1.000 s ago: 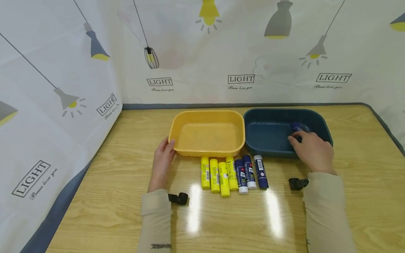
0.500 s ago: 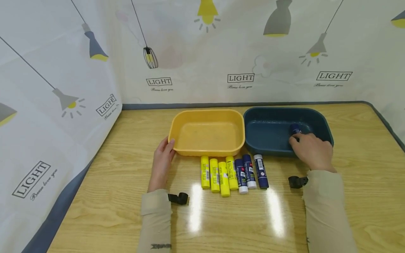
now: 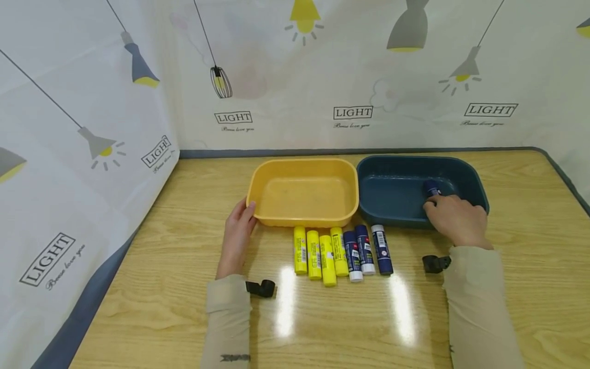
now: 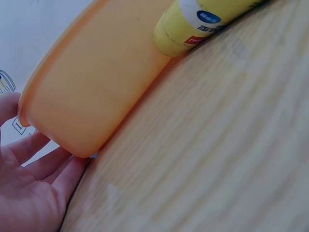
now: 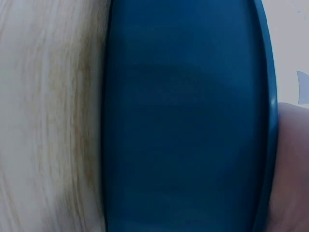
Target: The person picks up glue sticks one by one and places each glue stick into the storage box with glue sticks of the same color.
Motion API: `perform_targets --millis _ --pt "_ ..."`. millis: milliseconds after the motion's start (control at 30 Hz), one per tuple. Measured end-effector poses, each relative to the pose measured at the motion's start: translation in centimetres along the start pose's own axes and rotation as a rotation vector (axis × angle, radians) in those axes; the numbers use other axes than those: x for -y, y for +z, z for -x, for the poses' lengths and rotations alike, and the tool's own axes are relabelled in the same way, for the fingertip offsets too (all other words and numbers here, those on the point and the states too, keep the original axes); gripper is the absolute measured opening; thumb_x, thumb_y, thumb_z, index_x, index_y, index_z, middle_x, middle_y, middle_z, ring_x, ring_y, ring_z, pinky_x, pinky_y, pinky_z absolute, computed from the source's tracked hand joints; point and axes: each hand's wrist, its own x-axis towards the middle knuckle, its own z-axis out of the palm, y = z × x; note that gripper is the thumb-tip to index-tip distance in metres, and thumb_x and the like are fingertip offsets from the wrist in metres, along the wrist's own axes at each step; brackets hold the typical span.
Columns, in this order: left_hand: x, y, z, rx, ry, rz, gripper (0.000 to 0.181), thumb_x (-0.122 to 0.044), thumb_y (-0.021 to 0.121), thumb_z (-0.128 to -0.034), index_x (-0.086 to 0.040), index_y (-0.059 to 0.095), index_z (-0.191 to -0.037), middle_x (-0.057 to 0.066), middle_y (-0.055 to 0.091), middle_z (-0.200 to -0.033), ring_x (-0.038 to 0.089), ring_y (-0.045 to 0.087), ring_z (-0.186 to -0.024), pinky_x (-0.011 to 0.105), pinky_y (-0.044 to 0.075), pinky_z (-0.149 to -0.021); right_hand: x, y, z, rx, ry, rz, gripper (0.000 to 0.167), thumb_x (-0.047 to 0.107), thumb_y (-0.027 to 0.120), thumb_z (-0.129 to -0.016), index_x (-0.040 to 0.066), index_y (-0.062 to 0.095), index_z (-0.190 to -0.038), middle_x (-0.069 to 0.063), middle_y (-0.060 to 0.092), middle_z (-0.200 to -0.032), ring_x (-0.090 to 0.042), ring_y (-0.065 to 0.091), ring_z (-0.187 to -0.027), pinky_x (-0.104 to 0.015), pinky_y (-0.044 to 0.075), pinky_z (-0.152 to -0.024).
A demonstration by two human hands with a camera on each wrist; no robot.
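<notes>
A yellow plastic bin (image 3: 301,223) stands on the table, touching a dark blue bin (image 3: 392,221) at its right. My left hand (image 3: 238,233) holds the yellow bin's near left corner. In the left wrist view the thumb lies at the rim and the fingers (image 4: 41,150) rest against the outer wall. Reaching over the blue bin's front rim, my right hand (image 3: 456,218) grips a dark blue glue stick (image 3: 432,187) inside. Its fingertips are hidden; the right wrist view shows only part of the hand (image 5: 292,169) behind the bin wall.
In front of the bins lie several yellow glue sticks (image 3: 314,255) in a row. To their right are dark blue glue sticks with white ends (image 3: 364,251), one turned the other way (image 3: 381,251). A printed cloth (image 3: 295,133) hangs behind the wooden table (image 3: 332,328).
The right hand has lowered slightly into the blue bin, and more of the glue stick shows past its fingers. The left hand keeps its place on the yellow bin.
</notes>
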Motion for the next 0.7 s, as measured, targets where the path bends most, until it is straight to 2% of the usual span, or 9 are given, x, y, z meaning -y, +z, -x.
perform_targets --millis 367,700 --pt "0.04 0.21 0.08 0.001 -0.002 -0.01 0.053 -0.038 0.054 -0.088 -0.013 0.041 -0.133 0.004 0.039 -0.134 0.016 0.042 -0.119 0.028 0.037 -0.097 0.02 0.16 0.1 -0.027 0.025 0.001 0.058 0.043 0.024 -0.094 0.001 0.043 -0.129 -0.031 0.043 -0.123 -0.047 0.048 -0.091 -0.061 0.035 -0.072" --pt "-0.01 -0.17 0.28 -0.008 0.003 0.001 0.054 -0.038 0.054 -0.0876 -0.012 0.041 -0.133 0.003 0.039 -0.134 0.014 0.042 -0.118 0.027 0.037 -0.097 0.36 0.27 0.02 -0.074 0.012 -0.012 0.066 0.052 0.024 -0.093 0.001 0.045 -0.129 -0.03 0.042 -0.125 -0.049 0.045 -0.098 -0.063 0.034 -0.077"
